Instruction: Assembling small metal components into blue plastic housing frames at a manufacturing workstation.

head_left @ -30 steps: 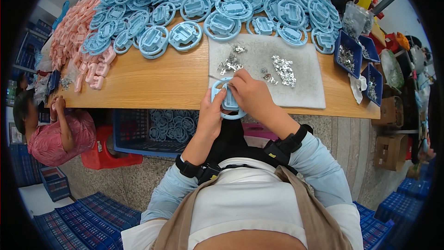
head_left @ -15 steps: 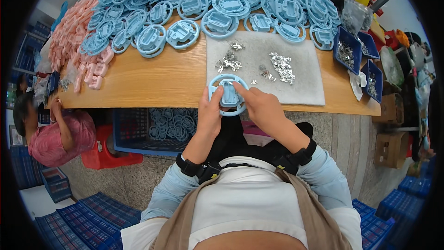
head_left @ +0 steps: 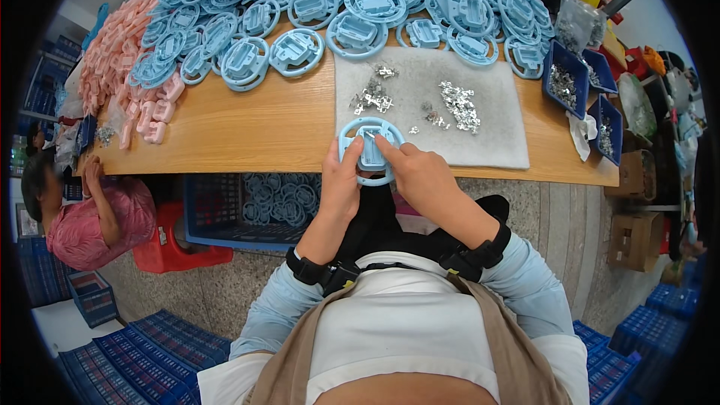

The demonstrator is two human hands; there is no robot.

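My left hand (head_left: 342, 186) is closed on the left rim of a light-blue plastic steering-wheel-shaped part (head_left: 370, 163), its thumb on the central recess. From the right, my right hand (head_left: 422, 178) grips the same part, with a fingertip pressed into the recess. Beside that fingertip shows a small pale, shiny sliver, too small to name. The part is held at the near edge of a grey-white felt mat (head_left: 495, 148). On the mat lie a larger pile of small silvery metal clips (head_left: 459, 107) and a smaller pile of metal pieces (head_left: 373, 97).
Blue wheel parts (head_left: 315, 6) are heaped across the back of the wooden table (head_left: 277, 131), beside pink plastic pieces (head_left: 120, 52). Blue bins (head_left: 564, 79) of metal bits stand at the right. Below the table sits a blue crate (head_left: 217, 232). Another person (head_left: 101, 214) sits at left.
Both hands and the held part have barely moved. My right fingertip has shifted slightly left and down within the recess. Small shifts of the whole scene come with the head.
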